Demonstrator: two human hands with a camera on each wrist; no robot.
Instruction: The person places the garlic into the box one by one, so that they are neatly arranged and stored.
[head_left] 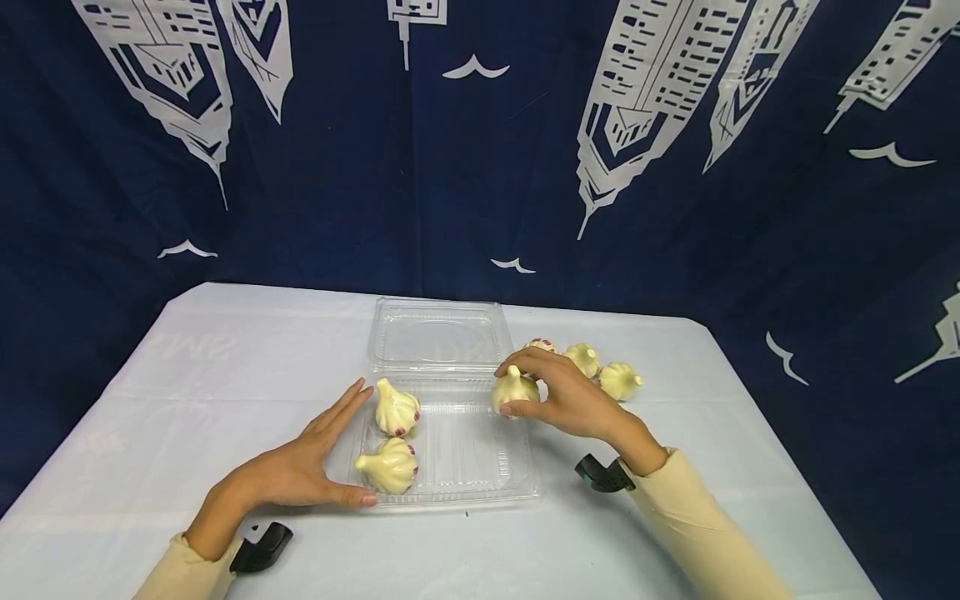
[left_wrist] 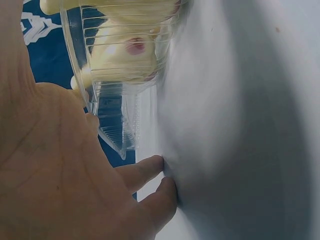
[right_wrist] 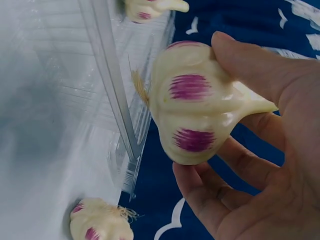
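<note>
My right hand (head_left: 562, 392) pinches a garlic bulb (right_wrist: 190, 102) between thumb and fingers, at the right edge of the clear plastic clamshell box (head_left: 465, 454). Purple patches and a tuft of roots show on that bulb in the right wrist view. Two other garlic bulbs (head_left: 396, 408) lie in the box's left side, one behind the other. My left hand (head_left: 303, 462) spreads along the box's left side, thumb at the front corner and fingers toward the back. Nothing is gripped in it. In the left wrist view its palm (left_wrist: 55, 165) faces the box wall.
The box's lid (head_left: 442, 333) lies folded back behind the base. Several more garlic bulbs (head_left: 619, 382) sit on the white-covered table (head_left: 225, 375) to the right, one partly behind my right hand. A dark blue printed cloth (head_left: 420, 167) hangs behind the table.
</note>
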